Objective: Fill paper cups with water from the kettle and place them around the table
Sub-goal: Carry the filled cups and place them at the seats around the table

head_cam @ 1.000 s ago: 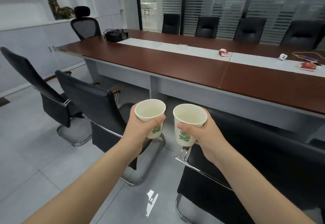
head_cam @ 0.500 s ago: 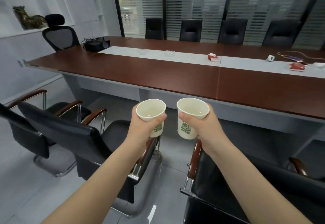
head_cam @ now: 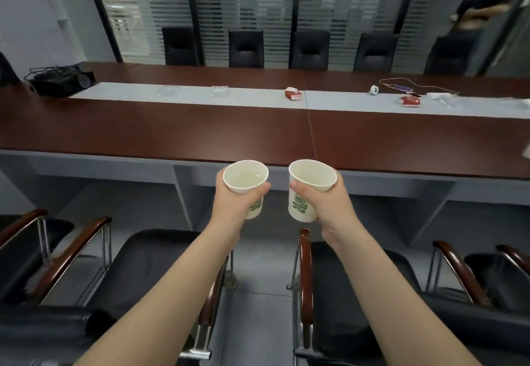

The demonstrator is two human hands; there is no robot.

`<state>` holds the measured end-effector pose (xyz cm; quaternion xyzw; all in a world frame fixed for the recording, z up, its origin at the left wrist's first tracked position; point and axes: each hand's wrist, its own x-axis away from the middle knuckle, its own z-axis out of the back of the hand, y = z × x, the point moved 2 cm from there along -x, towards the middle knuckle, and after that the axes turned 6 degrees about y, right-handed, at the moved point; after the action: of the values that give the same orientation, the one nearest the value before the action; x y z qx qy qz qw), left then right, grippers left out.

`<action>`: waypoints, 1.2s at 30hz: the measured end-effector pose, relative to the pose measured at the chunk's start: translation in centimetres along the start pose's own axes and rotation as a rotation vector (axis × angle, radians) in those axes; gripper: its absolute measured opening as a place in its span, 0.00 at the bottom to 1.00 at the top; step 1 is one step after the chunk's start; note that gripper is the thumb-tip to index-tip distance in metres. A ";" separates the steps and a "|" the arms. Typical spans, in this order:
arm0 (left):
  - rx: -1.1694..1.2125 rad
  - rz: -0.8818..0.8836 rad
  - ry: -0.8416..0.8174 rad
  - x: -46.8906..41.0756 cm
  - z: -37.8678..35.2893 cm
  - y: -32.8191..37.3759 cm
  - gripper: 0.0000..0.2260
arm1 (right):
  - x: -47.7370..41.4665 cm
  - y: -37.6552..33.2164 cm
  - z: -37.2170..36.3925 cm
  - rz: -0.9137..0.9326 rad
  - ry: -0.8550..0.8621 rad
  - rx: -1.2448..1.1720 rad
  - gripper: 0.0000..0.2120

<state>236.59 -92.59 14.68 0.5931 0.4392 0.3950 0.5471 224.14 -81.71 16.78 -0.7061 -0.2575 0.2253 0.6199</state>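
A long dark-wood bench (head_cam: 160, 133) with a grey centre strip spans the view from 9 to 3 o'clock. Black armchairs (head_cam: 149, 268) sit below it at 6 o'clock. The left hand (head_cam: 233, 205) grips a paper cup (head_cam: 246, 177) of water, and the right hand (head_cam: 329, 207) grips a second paper cup (head_cam: 311, 176), both upright just short of the near bench edge. A projector (head_cam: 61, 81) sits at 10 o'clock.

left hand (head_cam: 233, 202) gripping cup (head_cam: 246, 177), right hand (head_cam: 329, 205) likewise
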 end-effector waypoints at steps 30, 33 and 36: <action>0.026 0.034 -0.256 -26.5 -18.4 -3.7 0.34 | -28.3 1.9 3.0 0.061 0.274 0.005 0.31; 0.034 0.052 -0.294 -28.8 -21.4 -4.4 0.31 | -31.2 2.5 5.1 0.043 0.316 -0.011 0.31; 0.054 0.080 -0.352 -31.3 -25.3 -5.4 0.32 | -34.5 3.5 7.3 0.025 0.346 -0.007 0.31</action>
<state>202.66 -114.72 11.97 0.6846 0.3233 0.2946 0.5831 193.35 -98.68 12.32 -0.7398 -0.1391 0.1070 0.6496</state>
